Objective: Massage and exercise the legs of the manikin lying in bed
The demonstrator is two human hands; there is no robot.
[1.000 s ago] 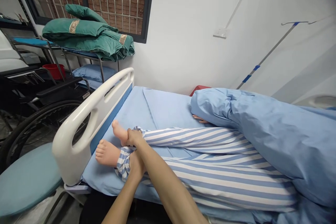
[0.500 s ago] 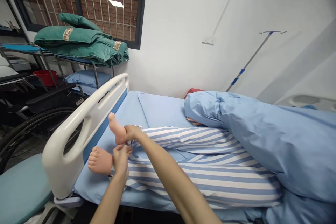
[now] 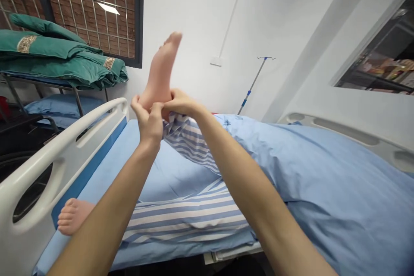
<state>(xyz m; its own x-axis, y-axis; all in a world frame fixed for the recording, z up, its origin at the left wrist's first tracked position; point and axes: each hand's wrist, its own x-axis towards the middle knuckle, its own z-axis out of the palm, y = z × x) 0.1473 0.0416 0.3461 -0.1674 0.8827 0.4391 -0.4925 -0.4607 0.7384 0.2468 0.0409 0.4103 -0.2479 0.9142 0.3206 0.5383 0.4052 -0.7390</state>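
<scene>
A manikin's far foot point(image 3: 161, 69) is held up above the bed, toes pointing upward. My left hand point(image 3: 149, 123) is closed around its heel. At the ankle, my right hand point(image 3: 181, 102) grips from the other side, close to the bunched cuff of the striped trouser leg point(image 3: 197, 140). That leg slopes up off the sheet. The manikin's other foot point(image 3: 73, 215) lies on the bed near the footboard, partly behind my left forearm. Its striped trouser leg point(image 3: 190, 213) rests flat on the sheet. A blue quilt point(image 3: 310, 168) covers the upper part of the manikin.
The white footboard point(image 3: 61, 142) stands at the left and the headboard point(image 3: 349, 133) at the far right. Green folded quilts point(image 3: 58, 58) lie on a rack under the barred window. An IV pole point(image 3: 252, 86) rises behind the bed by the wall.
Both hands have lifted the far foot from the bed well upward, and its leg now slopes. My left hand has shifted onto the heel. The view has turned right.
</scene>
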